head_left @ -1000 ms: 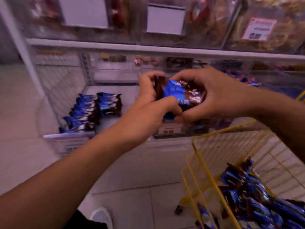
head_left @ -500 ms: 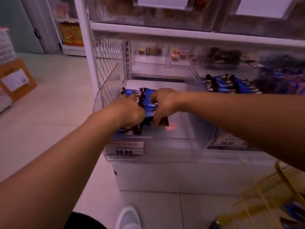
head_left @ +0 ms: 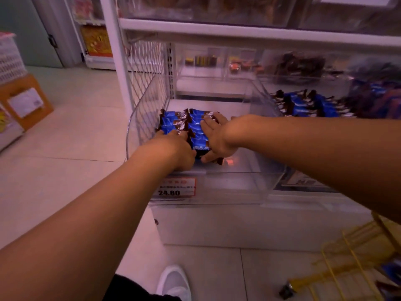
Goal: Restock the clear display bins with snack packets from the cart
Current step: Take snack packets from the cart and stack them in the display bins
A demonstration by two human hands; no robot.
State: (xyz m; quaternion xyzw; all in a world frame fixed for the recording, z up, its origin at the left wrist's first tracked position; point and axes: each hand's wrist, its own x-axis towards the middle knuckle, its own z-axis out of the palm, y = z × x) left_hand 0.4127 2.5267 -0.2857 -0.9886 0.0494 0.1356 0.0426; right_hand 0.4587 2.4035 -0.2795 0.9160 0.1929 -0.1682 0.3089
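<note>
A shop aisle with pale floor tiles [head_left: 71, 131] runs along a white shelving unit [head_left: 249, 32], whose lowest shelf carries clear display bins. The nearest clear bin [head_left: 219, 187] has a price label [head_left: 176, 187] reading 24.80 on its front wall. Inside it, at the left, lie two rows of blue and brown snack packets [head_left: 176, 121]. Both arms reach forward and down over the bin's front edge. The left hand [head_left: 175, 148] lies palm down on the near end of the left row, its fingers flat on the wrappers, gripping nothing. The right hand [head_left: 214, 135] rests on the right row with fingers spread along the packets and the thumb at the near end of the row; whether it pinches a packet cannot be told. The neighbouring bin [head_left: 308, 103] to the right holds more blue packets. A yellow wire cart [head_left: 351, 259] stands at lower right, and a cardboard box [head_left: 26, 101] sits on the floor at far left.
</note>
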